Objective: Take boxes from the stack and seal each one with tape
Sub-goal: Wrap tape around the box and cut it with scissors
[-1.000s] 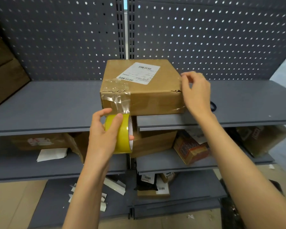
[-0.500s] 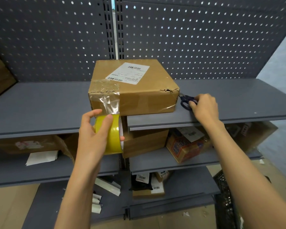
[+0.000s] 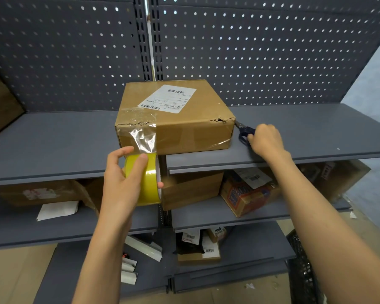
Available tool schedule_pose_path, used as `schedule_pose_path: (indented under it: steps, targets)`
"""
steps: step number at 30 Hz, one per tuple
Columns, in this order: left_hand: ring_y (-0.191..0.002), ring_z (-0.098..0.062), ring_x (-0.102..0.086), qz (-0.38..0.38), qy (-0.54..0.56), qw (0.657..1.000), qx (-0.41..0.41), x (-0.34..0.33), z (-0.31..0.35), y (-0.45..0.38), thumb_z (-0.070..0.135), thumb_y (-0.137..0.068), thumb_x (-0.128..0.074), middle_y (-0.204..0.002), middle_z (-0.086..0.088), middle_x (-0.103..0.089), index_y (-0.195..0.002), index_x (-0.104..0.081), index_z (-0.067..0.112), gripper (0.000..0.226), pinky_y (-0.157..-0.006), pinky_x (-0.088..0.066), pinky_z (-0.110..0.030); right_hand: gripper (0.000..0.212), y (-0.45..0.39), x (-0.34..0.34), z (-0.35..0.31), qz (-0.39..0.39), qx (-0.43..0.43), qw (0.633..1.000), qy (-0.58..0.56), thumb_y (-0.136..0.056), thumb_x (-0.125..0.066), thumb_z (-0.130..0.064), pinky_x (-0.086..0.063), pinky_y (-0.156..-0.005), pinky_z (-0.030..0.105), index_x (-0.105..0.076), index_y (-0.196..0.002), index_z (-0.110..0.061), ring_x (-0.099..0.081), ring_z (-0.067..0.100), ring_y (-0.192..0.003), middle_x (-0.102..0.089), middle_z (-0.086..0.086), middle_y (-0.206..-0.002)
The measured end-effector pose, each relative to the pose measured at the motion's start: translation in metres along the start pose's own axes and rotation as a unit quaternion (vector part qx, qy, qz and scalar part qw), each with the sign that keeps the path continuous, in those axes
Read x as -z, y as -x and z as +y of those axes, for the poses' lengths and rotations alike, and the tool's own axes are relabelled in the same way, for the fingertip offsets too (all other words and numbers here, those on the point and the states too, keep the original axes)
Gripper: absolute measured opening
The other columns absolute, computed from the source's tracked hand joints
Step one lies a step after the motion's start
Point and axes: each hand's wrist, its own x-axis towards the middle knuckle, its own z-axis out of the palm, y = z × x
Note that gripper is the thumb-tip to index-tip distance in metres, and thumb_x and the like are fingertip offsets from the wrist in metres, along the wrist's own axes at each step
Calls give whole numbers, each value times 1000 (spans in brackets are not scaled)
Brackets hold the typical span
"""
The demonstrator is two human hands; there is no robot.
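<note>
A brown cardboard box with a white shipping label stands on the top grey shelf, its front right corner torn. Clear tape runs from the box's left top edge down its front face to a yellow tape roll. My left hand grips that roll just below the shelf's front edge. To the right of the box, dark blue scissors lie on the shelf, and my right hand has its fingers curled on their handles.
A perforated grey back panel rises behind the shelf. Lower shelves hold several cardboard boxes, an orange package, loose papers and small parcels. A black crate stands at the lower right on the floor.
My right hand left the box's right top corner, dropped to the shelf and took hold of the scissors. My left hand has kept the tape roll in place.
</note>
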Motion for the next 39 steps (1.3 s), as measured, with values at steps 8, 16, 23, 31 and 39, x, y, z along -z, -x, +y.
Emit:
schedule_pose_path:
  steps: [8,16,23,31,39]
  targets:
    - [-46,-11,-65,-1,3,1000,1,0,-3,-2,23,-95,-57,-88,3,-57,-119,-46,29,27,-42,-51,-20,33,11,63,-34,116,118,965,-204,-91,-60,-30,-37,-69,25,-57,-109,-3,-53,17,-86,-64,8,-100]
    - [-44,-4,-62,-2,11,1000,-12,0,-5,-2,21,-95,-56,-88,4,-55,-119,-46,26,26,-38,-46,-16,46,66,59,-74,16,331,932,-146,-67,-74,-51,-50,-66,35,-59,-91,-15,-57,17,-69,-61,-6,-72]
    - [-50,-13,-66,-8,31,999,-5,3,-9,-6,22,-94,-58,-104,-12,-61,-122,-46,27,31,-42,-48,-19,58,76,61,-52,-81,312,940,-112,-58,-72,-67,-41,-59,30,-56,-84,-18,-47,15,-62,-58,0,-69]
    - [-54,-14,-68,-5,32,999,-5,3,-11,-7,23,-93,-58,-115,-17,-60,-119,-46,29,29,-43,-48,-18,51,85,61,-49,-162,295,937,-92,-58,-73,-66,-45,-60,29,-58,-82,-24,-55,12,-65,-64,-5,-72]
    - [-52,-9,-65,-1,20,1000,-11,3,-7,-4,23,-94,-58,-103,-8,-61,-123,-46,26,32,-41,-46,-15,47,87,49,-63,-216,288,922,-141,-63,-74,-63,-40,-60,19,-62,-83,-22,-49,2,-58,-65,-4,-73]
